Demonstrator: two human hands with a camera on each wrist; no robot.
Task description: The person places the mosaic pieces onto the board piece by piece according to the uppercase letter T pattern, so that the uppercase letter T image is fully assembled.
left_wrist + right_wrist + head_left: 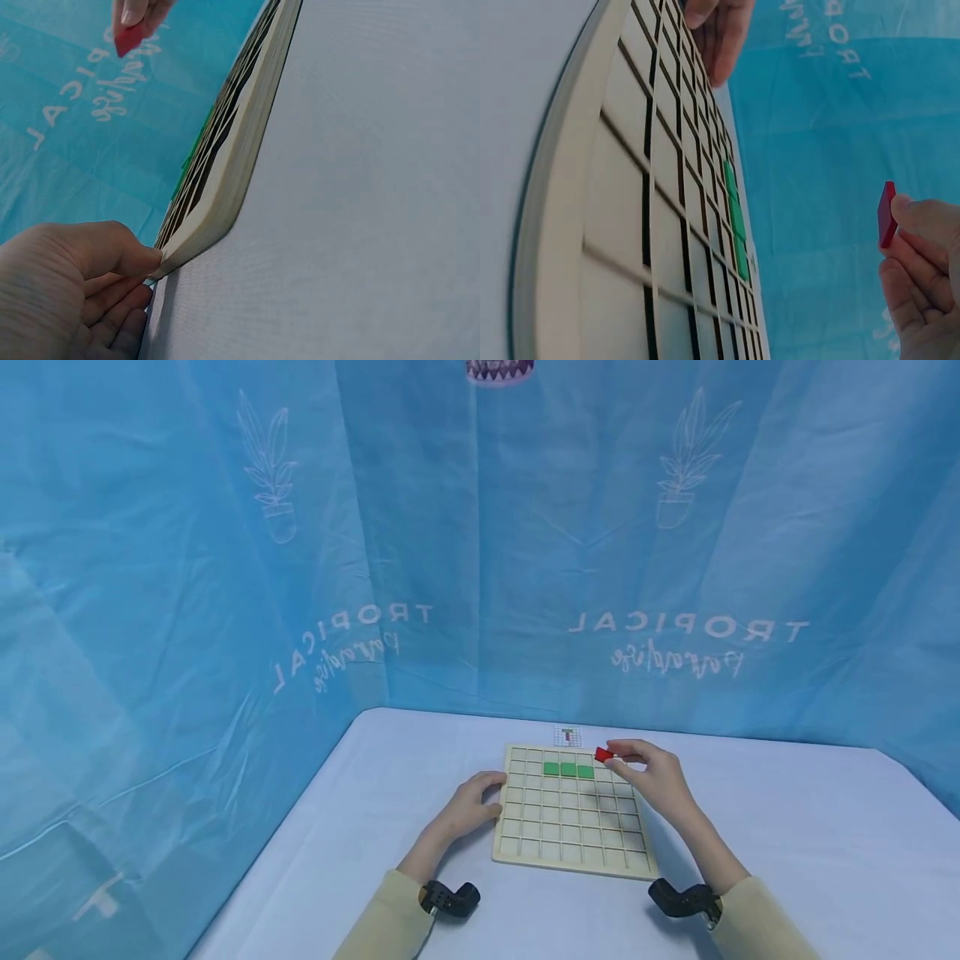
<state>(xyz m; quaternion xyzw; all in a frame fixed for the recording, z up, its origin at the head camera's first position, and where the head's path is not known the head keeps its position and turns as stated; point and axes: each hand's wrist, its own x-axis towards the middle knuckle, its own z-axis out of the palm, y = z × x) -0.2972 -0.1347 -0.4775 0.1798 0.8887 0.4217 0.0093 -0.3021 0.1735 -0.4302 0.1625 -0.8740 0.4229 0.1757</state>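
A pale wooden grid board (555,864) lies on the white table. Three green square tiles (568,770) sit side by side in a row near its far edge. My right hand (656,777) pinches a red square tile (603,755) between thumb and fingers, held above the board's far right part. The right wrist view shows this red tile (887,215) tilted on edge, apart from the board. At the board's left edge rests my left hand (468,806), thumb and index finger spread and touching the rim. In the left wrist view the thumb (139,259) meets that edge.
Just beyond the board lies a small printed grid card (567,737) with a coloured T-like pattern. Blue printed curtains (525,552) hang behind and to the left of the white table (787,810). Each wrist wears a black device (450,899).
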